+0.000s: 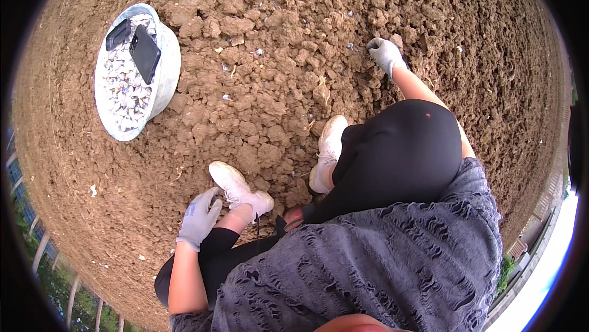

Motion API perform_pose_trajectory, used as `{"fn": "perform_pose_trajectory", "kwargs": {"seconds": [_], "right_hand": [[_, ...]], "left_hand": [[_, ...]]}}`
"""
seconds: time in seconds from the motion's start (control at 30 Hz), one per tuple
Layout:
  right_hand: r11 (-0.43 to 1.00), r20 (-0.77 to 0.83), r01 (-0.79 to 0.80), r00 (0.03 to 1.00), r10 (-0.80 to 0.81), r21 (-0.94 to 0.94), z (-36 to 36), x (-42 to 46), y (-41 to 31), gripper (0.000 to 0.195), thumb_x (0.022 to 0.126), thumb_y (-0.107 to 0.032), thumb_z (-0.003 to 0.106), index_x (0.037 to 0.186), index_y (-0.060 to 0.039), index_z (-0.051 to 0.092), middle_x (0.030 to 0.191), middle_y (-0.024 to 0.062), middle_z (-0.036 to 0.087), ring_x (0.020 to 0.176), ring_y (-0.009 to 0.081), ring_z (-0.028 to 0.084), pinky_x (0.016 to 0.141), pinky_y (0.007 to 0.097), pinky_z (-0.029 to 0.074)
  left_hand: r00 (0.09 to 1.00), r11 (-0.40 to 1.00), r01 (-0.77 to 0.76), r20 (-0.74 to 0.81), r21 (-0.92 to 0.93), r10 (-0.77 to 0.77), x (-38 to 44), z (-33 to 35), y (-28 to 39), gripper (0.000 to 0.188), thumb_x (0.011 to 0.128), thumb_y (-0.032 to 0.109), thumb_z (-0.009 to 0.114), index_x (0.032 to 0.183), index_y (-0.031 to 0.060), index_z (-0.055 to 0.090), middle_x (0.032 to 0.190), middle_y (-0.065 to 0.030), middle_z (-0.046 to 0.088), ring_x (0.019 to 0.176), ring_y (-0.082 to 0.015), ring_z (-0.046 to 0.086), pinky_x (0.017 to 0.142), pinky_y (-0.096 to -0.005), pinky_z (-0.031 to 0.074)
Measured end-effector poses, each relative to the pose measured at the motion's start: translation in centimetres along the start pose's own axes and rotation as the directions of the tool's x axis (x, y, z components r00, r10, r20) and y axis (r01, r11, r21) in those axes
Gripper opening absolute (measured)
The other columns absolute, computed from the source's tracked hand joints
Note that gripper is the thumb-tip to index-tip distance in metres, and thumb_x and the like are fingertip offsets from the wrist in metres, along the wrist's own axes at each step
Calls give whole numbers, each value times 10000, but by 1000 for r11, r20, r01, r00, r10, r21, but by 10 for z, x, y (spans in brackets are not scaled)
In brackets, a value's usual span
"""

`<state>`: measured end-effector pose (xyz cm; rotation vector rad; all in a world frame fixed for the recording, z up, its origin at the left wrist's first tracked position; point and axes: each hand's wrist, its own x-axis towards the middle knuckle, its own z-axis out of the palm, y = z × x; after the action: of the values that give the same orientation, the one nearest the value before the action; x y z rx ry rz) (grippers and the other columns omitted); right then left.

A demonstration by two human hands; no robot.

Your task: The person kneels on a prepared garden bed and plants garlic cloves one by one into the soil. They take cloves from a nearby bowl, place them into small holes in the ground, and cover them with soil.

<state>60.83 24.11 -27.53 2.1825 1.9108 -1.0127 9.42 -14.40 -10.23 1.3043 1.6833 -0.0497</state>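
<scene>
My right hand (385, 55), in a pale grey work glove, reaches down to the cloddy brown soil (285, 70) at the upper right, fingers curled; whether anything is between them is hidden. Close to its left, a small whitish clove (350, 47) sits in the soil. My left hand (200, 217), gloved alike, is beside my left shoe with its fingers bent; a small dark spot shows between thumb and fingers, and I cannot tell what it is. More clove-like pieces (256, 52) are scattered ahead. A pale basin (170, 70) at the left is full of whitish cloves (122, 79).
A black smartphone (145, 54) and a black case-like object (118, 35) lie on the basin's contents. My white shoes (331, 141) stand on uneven clods. Posts (40, 251) and greenery line the lower left edge of the soil.
</scene>
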Motion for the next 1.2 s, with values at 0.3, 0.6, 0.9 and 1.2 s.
{"fn": "perform_pose_trajectory", "kwargs": {"seconds": [0.3,0.6,0.9,1.2], "right_hand": [[995,-15,43,999,-44,-88,4,-8,-33,245,940,-259,707,1093,-69,734,994,131,745,904,258,700,852,371,530],[972,-2,-134,991,136,-192,20,18,-57,427,835,-459,808,1042,-90,752,1039,139,752,981,303,709,872,394,531],[996,-106,5,994,5,94,36,24,-23,242,837,-227,831,848,-37,681,769,130,658,703,248,581,715,365,490],[983,-85,119,991,-108,137,23,15,-17,176,873,-178,799,897,-28,712,742,121,647,660,220,539,674,354,474]], "left_hand": [[999,1000,-8,54,-28,9,10,-8,18,432,987,241,614,1333,-19,596,1275,-247,648,1200,-400,614,1032,-437,483],[998,999,-39,45,-6,39,31,-15,2,429,987,257,621,1328,-2,597,1252,-245,652,1183,-404,614,1012,-440,487],[999,999,-39,9,19,39,29,-20,15,409,983,254,626,1314,16,601,1145,-220,667,1092,-401,630,940,-452,500],[997,1000,11,77,23,-13,29,-25,39,424,984,246,612,1331,4,587,1133,-230,650,1096,-406,617,949,-447,490]]}}
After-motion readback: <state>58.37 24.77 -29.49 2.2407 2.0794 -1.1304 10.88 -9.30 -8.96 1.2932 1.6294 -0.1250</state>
